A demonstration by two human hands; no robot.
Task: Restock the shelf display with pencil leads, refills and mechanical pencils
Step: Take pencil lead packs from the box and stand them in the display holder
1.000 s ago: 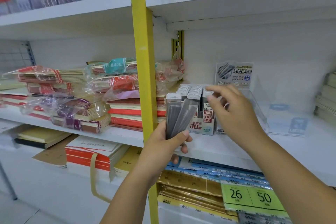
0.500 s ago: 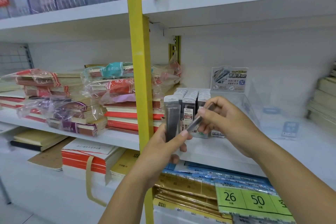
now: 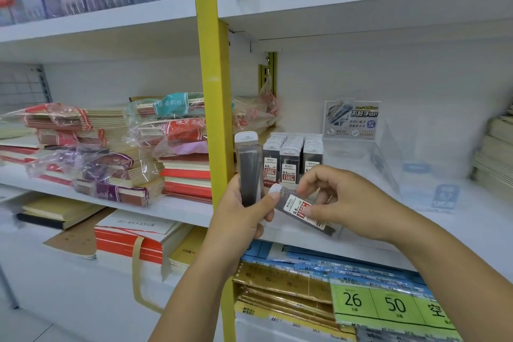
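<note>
a shop's white shelf (image 3: 477, 230) runs across the view, with another white board above it and more stock below. a yellow post (image 3: 216, 91) stands upright between two bays. left of the post lie stacks of notebooks (image 3: 116, 175), several in crinkled plastic wrap. right of it, toward the back of the shelf, boxed lead cases (image 3: 291, 158) stand in three tight rows, white caps up, beside a clear plastic tray (image 3: 361, 155) with a printed card (image 3: 351, 119) behind it.

the left hand (image 3: 238, 219) is wrapped around an upright lead case (image 3: 248, 172), long axis vertical and white cap on top, just in front of the post. the right hand (image 3: 341, 200) pinches a tilted lead case (image 3: 302, 209) between thumb and fingers, in the air before the shelf edge. its long axis slants, with the white cap to the upper left beside the left thumb, the dark end to the lower right, and the label facing up.

whether the left hand holds one case or more is hard to tell. the hands hide the lower parts of the rows. green price tags (image 3: 388, 305) below are cut off at the right.
</note>
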